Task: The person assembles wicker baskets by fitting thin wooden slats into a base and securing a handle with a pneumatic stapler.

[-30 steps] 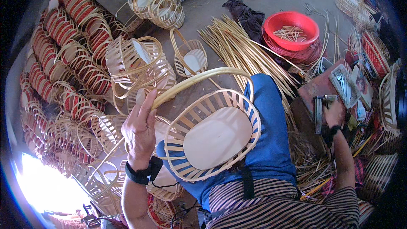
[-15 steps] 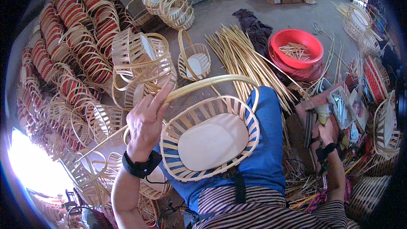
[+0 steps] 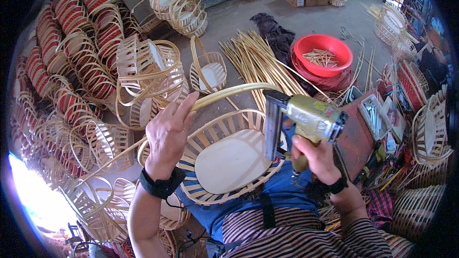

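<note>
An oval slatted wooden basket [image 3: 233, 161] with a pale flat base rests across my lap. My left hand [image 3: 166, 131] is closed around the left part of its arched bamboo handle [image 3: 229, 91], index finger stretched along the strip. In my right hand [image 3: 318, 160] is a gold and black air staple gun [image 3: 311, 117], gripped by its handle. The gun stands upright over the basket's right side, its black magazine [image 3: 273, 126] in front of the rim and the handle's right end. Whether its nose touches the handle cannot be told.
Stacked baskets [image 3: 91, 43] fill the left side. Ahead lie bamboo sticks [image 3: 260, 64] and a red basin [image 3: 342, 57] of short wooden pieces. To the right, a reddish board [image 3: 354, 126] is beside a tray of staples [image 3: 373, 114]. A small handled basket [image 3: 209, 74] stands in front.
My right hand has lifted the staple gun from the board on the right and brought it left to the basket. My left hand keeps its hold on the handle. The view has shifted slightly.
</note>
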A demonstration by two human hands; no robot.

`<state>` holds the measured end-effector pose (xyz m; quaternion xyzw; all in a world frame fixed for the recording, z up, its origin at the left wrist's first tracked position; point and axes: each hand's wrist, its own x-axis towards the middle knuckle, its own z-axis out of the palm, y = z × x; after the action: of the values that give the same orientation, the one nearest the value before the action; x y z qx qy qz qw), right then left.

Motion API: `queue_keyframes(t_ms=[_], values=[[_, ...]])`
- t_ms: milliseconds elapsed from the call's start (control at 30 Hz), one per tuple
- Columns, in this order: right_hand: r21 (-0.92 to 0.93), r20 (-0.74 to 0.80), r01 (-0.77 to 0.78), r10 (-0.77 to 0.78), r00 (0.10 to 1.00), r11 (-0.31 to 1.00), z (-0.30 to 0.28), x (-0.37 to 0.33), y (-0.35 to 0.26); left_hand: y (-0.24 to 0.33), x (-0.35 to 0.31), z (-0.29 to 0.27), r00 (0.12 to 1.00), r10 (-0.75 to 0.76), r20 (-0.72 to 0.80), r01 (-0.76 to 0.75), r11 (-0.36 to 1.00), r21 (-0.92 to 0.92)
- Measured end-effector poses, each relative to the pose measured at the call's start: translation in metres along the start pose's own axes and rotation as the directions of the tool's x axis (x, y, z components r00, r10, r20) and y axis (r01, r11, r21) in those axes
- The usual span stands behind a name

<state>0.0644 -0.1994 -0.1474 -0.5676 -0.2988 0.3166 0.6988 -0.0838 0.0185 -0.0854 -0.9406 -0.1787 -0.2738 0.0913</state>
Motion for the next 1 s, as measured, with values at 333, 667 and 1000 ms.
queue_keyframes(t_ms=[333, 667, 1000], values=[[0.08, 0.009, 0.043, -0.044, 0.999, 0.996, 0.014, 0.003, 0.005, 0.003, -0.001, -0.004, 1.0, -0.022, -0.002, 0.022, 0.999, -0.026], [0.095, 0.003, 0.066, -0.067, 0.998, 0.993, 0.012, 0.005, 0.007, 0.007, -0.001, -0.005, 1.0, -0.018, 0.005, 0.018, 0.999, -0.043], [-0.421, 0.246, 0.354, -0.27, 0.931, 0.835, 0.022, -0.008, 0.017, 0.012, 0.014, -0.001, 0.999, 0.026, 0.036, -0.024, 0.997, -0.069]])
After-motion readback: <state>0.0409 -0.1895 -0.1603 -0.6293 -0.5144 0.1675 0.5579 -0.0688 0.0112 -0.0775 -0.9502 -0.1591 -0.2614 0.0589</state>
